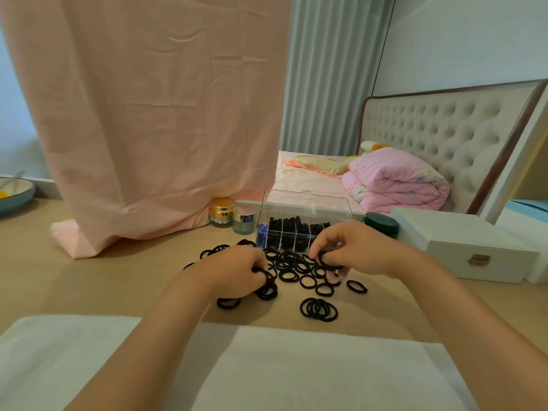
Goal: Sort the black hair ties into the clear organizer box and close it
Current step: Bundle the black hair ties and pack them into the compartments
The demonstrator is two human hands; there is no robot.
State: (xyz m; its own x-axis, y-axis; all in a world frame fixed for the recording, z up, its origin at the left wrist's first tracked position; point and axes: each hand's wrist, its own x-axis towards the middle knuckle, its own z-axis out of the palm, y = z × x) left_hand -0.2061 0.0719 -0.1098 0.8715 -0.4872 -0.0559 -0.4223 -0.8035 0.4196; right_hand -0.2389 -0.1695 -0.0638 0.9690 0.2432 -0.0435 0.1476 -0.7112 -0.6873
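Many black hair ties [296, 269] lie scattered on the wooden table in front of the clear organizer box [299, 232]. The box stands open with its lid [308, 201] tilted up at the back; several compartments hold black ties and the leftmost holds blue ones. My left hand [237, 271] rests on the left side of the pile, fingers curled around a bunch of black ties. Just in front of the box, my right hand [353, 250] pinches a few black ties between thumb and fingers. A small stack of ties [318, 309] lies nearer to me.
A white jewellery box [462, 244] sits at the right, with a dark green jar [381, 224] beside the organizer. Two cosmetic jars [231, 216] stand left of it under a hanging pink cloth [154, 129]. A bowl [14, 194] is at far left. A white towel [225, 366] covers the near edge.
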